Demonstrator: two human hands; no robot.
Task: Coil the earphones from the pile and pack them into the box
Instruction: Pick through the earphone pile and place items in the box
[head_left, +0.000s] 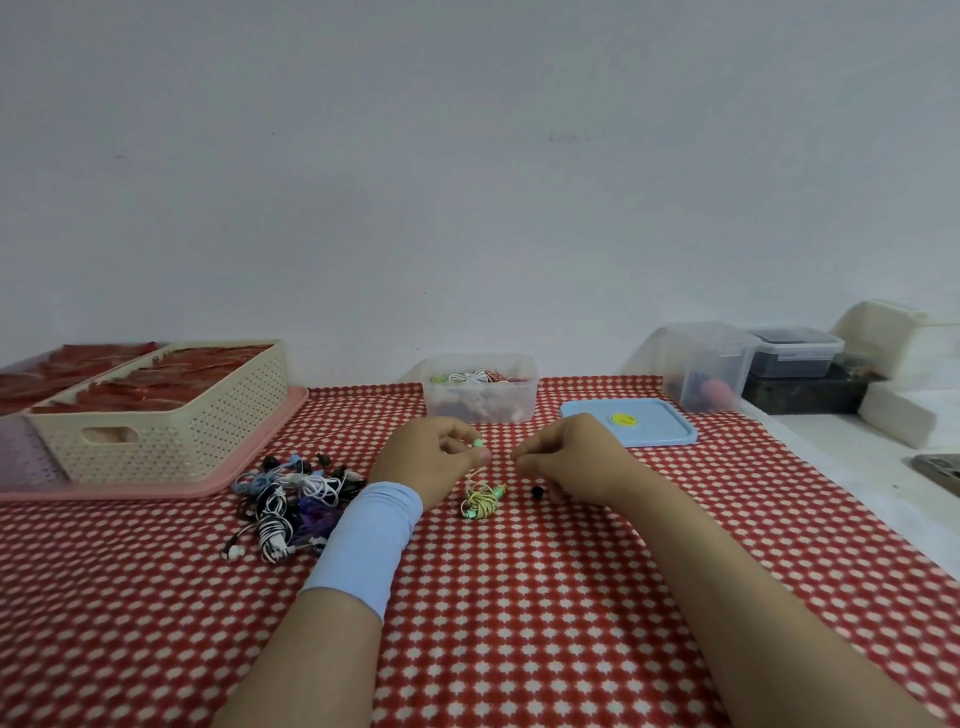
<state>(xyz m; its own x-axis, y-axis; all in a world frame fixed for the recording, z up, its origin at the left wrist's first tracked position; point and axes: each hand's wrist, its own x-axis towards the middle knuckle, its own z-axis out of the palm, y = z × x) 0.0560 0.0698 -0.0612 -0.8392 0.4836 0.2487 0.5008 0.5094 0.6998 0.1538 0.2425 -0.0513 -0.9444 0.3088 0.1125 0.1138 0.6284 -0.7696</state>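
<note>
My left hand (436, 457) pinches a green earbud of a yellow-green earphone (483, 500), whose tangled cable hangs down onto the red patterned cloth. My right hand (566, 460) hovers just right of it with fingers curled; whether it pinches the thin cable I cannot tell. A small black bit (537, 491) lies under the right hand. The pile of tangled earphones (291, 501) sits left of my left wrist. A clear plastic box (480, 389) holding coiled earphones stands behind my hands.
The box's blue lid (631, 422) lies to the right of it. A cream perforated basket (156, 410) rests on a pink tray (156, 486) at the left. Clear and dark containers (706, 366) and white foam blocks (904, 415) stand at the right.
</note>
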